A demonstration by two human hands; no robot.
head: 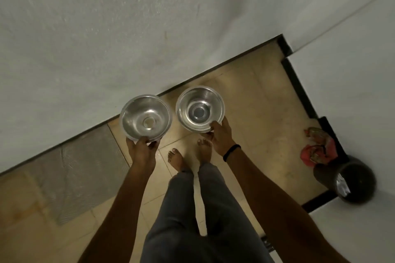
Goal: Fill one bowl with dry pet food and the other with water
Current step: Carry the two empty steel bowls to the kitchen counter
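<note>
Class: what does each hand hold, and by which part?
The left hand grips one steel bowl at its near rim; the right hand grips the other bowl likewise.

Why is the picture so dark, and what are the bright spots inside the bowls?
Head view: the light is dim, so the whole scene looks murky; the shiny metal left bowl and right bowl catch pale glare on their insides; the dark bin near the right edge looks a bit blurry.
</note>
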